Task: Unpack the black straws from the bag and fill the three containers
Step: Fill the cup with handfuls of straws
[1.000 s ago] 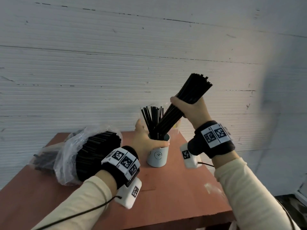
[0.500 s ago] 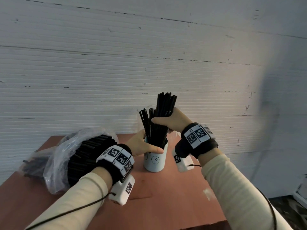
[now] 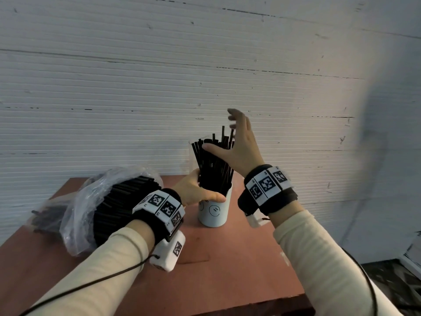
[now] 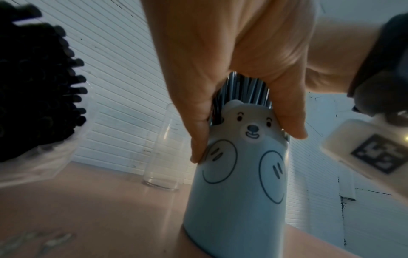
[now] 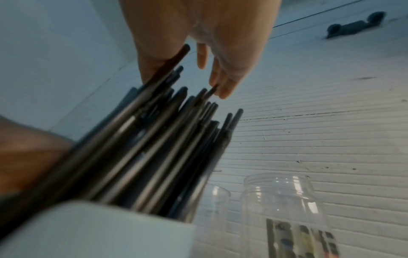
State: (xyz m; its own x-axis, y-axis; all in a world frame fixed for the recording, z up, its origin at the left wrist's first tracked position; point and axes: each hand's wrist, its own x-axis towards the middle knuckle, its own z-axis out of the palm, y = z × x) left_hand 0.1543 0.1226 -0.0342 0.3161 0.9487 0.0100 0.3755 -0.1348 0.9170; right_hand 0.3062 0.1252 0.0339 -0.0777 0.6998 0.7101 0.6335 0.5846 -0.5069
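Note:
A pale blue bear-face cup (image 3: 214,210) (image 4: 238,183) stands on the red-brown table (image 3: 227,270), packed with black straws (image 3: 213,163) (image 5: 159,148). My left hand (image 3: 196,190) (image 4: 220,87) grips the cup's rim, thumb on the front. Above the straw tops, my right hand (image 3: 237,144) (image 5: 212,52) is spread with fingers straight, just touching a few tips and holding nothing. A clear plastic bag (image 3: 91,208) full of black straws (image 3: 118,208) (image 4: 37,87) lies left of the cup. Behind the cup stand a tall clear glass (image 4: 165,153) (image 5: 212,209) and a clear jar (image 5: 284,209), both without straws.
A ribbed white wall (image 3: 205,76) rises directly behind the table. The table's right edge (image 3: 291,258) drops to a dark floor. More straws in plastic (image 3: 45,215) lie at the far left. A cable runs from my left wrist device (image 3: 168,252).
My right hand lowered the tilted bundle of straws into the cup, let go of it and opened above the tops. My left hand stayed on the cup.

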